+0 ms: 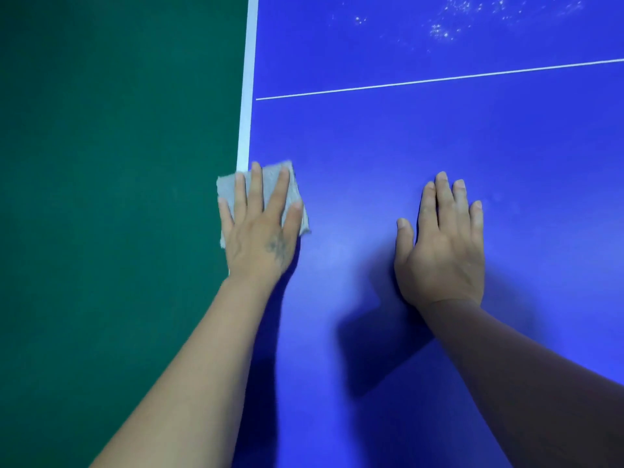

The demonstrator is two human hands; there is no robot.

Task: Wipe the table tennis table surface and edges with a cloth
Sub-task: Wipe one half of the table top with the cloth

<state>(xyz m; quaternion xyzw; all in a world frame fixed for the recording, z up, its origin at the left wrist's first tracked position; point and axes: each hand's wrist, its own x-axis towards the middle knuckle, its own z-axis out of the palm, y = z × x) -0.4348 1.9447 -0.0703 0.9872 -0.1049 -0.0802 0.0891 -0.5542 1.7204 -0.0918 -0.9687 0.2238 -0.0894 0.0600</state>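
Pressing flat with straight, spread fingers (255,184), the left hand (261,228) pins a small grey folded cloth (270,177) over the left edge of the blue table tennis table (371,146), part of the cloth overhanging toward the green floor (118,197), likely so the white edge stripe (246,96) gets wiped along with the surface. Just right, the right hand (442,241) rests palm-down, fingers straight and holding nothing, seemingly bracing the lean. Farther off, a thin white line (439,79) crosses the table; beyond it, whitish specks (442,30) at the far right look unwiped.
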